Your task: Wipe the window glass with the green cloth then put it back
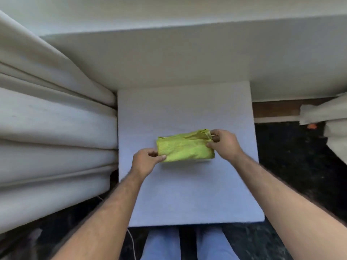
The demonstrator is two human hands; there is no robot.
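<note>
My left hand and right hand pinch the folded cloth's 2 ends over the table; whether wiping's done, I can't tell.

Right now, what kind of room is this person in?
Probably a room at home, beside a window. Long pale curtains hang in folds on the left, a white ledge like a windowsill runs above, and both hands hold a folded green cloth over a small white table.
</note>
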